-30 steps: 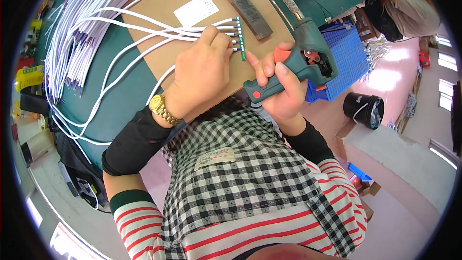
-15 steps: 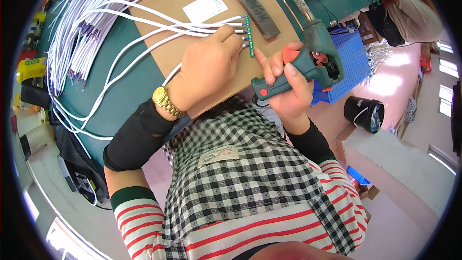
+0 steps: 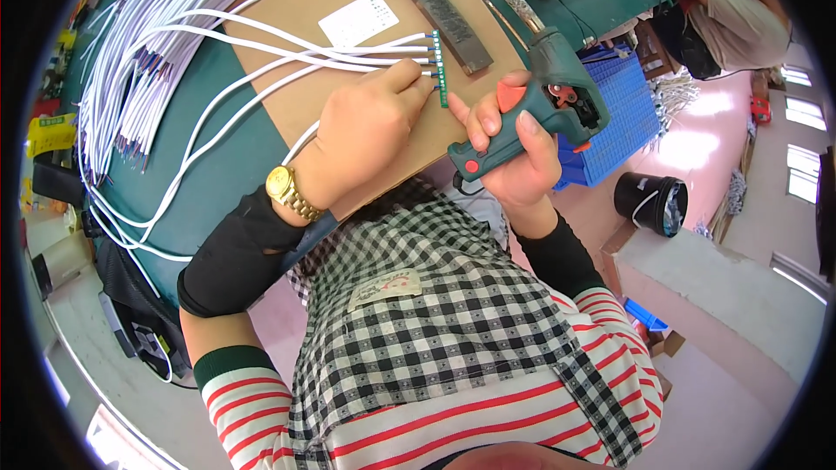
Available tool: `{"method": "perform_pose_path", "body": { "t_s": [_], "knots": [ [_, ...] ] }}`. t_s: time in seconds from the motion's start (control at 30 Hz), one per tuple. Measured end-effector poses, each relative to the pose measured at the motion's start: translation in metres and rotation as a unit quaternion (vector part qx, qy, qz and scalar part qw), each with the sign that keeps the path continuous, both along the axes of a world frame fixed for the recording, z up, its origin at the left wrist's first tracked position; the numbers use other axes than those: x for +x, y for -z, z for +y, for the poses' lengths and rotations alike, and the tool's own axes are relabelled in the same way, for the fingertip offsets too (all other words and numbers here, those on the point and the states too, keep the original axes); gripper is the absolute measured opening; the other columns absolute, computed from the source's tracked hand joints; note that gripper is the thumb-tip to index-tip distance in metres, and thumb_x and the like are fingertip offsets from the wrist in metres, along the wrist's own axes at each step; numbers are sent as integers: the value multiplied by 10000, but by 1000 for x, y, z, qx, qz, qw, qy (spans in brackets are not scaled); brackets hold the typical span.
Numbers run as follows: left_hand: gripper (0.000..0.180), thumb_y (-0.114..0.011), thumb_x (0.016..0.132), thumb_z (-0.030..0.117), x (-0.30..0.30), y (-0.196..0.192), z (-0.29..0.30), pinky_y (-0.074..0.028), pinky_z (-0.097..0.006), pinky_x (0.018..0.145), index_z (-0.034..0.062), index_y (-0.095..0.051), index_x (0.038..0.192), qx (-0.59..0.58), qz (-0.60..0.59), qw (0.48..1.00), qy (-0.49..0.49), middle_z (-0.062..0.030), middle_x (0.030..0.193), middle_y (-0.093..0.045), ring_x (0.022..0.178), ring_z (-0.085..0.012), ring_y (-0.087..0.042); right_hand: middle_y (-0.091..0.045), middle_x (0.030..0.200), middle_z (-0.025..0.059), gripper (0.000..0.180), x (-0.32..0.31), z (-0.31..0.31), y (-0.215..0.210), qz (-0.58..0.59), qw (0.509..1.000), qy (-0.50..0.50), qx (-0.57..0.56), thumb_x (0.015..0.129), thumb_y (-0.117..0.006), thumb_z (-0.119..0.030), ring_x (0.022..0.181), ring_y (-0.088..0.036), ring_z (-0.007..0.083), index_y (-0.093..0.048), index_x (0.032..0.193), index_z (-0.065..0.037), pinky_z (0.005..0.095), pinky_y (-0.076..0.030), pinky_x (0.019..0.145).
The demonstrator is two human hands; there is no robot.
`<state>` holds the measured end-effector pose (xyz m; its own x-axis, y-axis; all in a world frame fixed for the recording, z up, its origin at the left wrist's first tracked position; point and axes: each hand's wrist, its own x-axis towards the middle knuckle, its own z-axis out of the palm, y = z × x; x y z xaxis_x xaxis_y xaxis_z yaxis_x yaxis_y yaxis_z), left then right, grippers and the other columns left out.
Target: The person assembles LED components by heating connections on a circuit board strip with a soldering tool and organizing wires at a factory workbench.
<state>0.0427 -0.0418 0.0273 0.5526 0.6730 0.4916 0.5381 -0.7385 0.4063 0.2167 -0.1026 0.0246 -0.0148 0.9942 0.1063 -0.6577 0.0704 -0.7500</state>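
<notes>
My left hand [image 3: 370,126] is closed in a pinch at the wired edge of a narrow green circuit board strip [image 3: 439,70]. A white cable [image 3: 300,141] runs out from under that hand, its held end hidden by my fingers. Several other white cables [image 3: 305,57] meet the board with their thin dark wire ends. My right hand [image 3: 522,170] grips a dark green soldering gun [image 3: 544,100] with an orange-red trigger; its long metal tip points away toward the far side. My right index finger reaches to just beside the board's near end.
Brown cardboard [image 3: 279,109] lies under the board, bearing a dark bar [image 3: 431,4] and a white printed card [image 3: 359,19]. A large bundle of white cables [image 3: 165,35] is at far left. Right stand a blue crate [image 3: 618,109] and black bucket [image 3: 649,203]. Another person [image 3: 740,26] sits far right.
The whole view has shifted a little, so things appear slightly farther left. Both hands keep nearly the same pose, the left still at the board and the right still gripping the soldering gun.
</notes>
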Motion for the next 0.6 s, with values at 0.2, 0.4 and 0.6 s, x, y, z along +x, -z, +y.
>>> {"method": "perform_pose_path", "body": {
  "t_s": [0.2,0.4,0.6],
  "knots": [
    [202,-575,667,89,0,-3,-3,-468,-268,515,39,-635,854,108,87,990,11,-15,756,-486,641,-145,-533,-486,799,49,359,5,-22,0,-75,996,47,-12,890,-484,-143,755,-556,181,-374,1227,-81,488,-345,992],
    [198,-572,660,90,-1,4,-1,-457,-253,513,37,-627,843,134,84,987,25,-18,749,-477,640,-144,-517,-488,798,68,385,33,-66,4,-218,975,36,-5,880,-492,-124,728,-532,176,-364,1234,-41,422,-431,887],
    [199,-570,659,73,-4,5,1,-458,-258,523,40,-615,850,111,83,990,15,-24,740,-476,637,-155,-526,-586,746,63,215,54,-99,1,-616,788,17,9,721,-598,-37,669,-586,216,-609,934,-61,322,-478,615]
  ]
}}
